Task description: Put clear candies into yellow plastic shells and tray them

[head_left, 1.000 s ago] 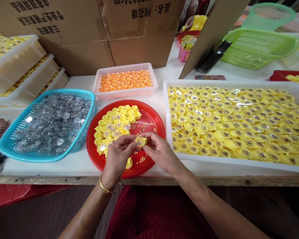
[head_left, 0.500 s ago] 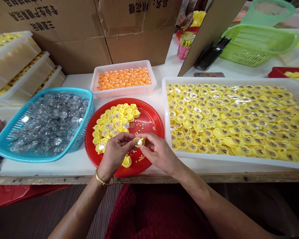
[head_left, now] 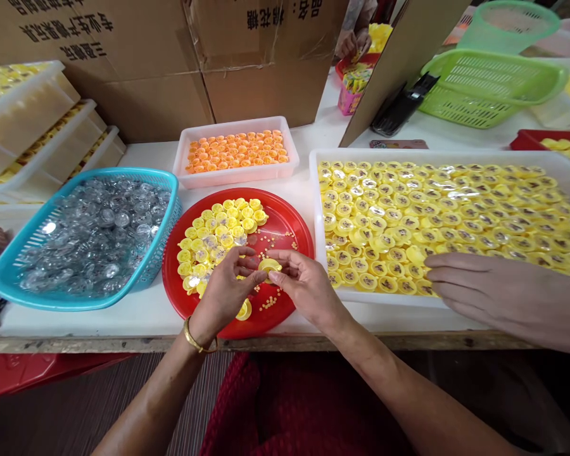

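Note:
Between my two hands, above the red round tray, is a small yellow plastic cup. My left hand pinches it from the left with thumb and fingers. From the right, my right hand grips its other side, thumb in front. More small yellow cups crowd the left and back of the tray, some with clear discs over them. A single yellow cup lies near the tray's front rim. Tiny pale round bits are scattered on the red surface.
Left stands a blue basket of clear plastic domes. Orange pieces fill a white tray behind. On the right, another person's hand reaches over a large white tray of capped yellow cups. Cardboard walls the back.
The cup between my hands has tilted, and its shiny face no longer shows. Another person's hand has come in from the right over the large tray of yellow cups.

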The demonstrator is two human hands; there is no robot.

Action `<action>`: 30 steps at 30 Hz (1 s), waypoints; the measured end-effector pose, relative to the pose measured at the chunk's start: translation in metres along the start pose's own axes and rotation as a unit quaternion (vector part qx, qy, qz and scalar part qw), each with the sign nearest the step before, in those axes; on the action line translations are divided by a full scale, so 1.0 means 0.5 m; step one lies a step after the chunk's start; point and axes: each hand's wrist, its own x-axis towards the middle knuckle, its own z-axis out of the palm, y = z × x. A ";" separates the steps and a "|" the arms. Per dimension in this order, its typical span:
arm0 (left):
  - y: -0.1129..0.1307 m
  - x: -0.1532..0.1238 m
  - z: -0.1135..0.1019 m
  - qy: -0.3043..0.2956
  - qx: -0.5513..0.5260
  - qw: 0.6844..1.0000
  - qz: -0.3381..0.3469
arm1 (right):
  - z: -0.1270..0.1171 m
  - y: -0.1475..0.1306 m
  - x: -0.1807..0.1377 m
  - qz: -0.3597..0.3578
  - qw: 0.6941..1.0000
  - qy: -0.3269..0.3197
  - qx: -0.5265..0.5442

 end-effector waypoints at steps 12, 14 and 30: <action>0.010 -0.004 0.005 -0.025 -0.020 0.999 -0.002 | -0.013 -0.012 0.002 0.063 0.995 -0.013 0.070; 0.012 -0.005 0.008 -0.021 -0.027 0.999 -0.013 | -0.013 -0.010 0.003 0.068 0.993 -0.028 0.088; 0.020 -0.001 0.020 -0.020 -0.197 0.977 -0.079 | -0.017 -0.042 0.026 0.114 0.988 -0.012 0.107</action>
